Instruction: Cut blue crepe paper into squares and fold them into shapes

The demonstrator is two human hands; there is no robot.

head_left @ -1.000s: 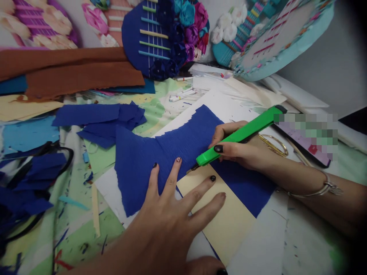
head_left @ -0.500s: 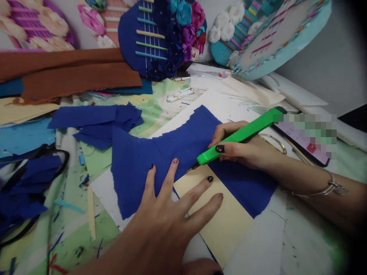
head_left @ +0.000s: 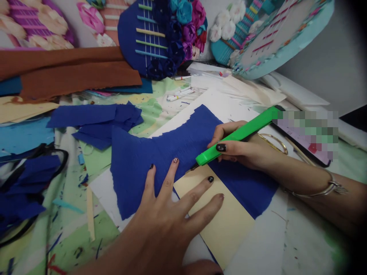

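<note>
Near the white paper sheet's (head_left: pixel 103 194) left corner, our left hand (head_left: pixel 168 214) splays over ragged-edged blue paper (head_left: pixel 160 152); our right hand (head_left: pixel 243 151) clamps a green plastic cutter (head_left: pixel 237 133).

Make the big blue paper (head_left: pixel 160 149) the clock's middle. At six, the left hand (head_left: pixel 168 214) is spread out and blocks the way. At three, the right hand (head_left: pixel 252 151), green cutter (head_left: pixel 241 131) and phone (head_left: pixel 298 137) fill the side. Round boards (head_left: pixel 130 46) stand up at eleven and two. Blue strips (head_left: pixel 94 118) and brown paper (head_left: pixel 83 78) crowd ten. A hand could slip in at four, over bare white paper (head_left: pixel 258 248), or between seven and eight, over the cloth (head_left: pixel 107 221) with tiny bits.
</note>
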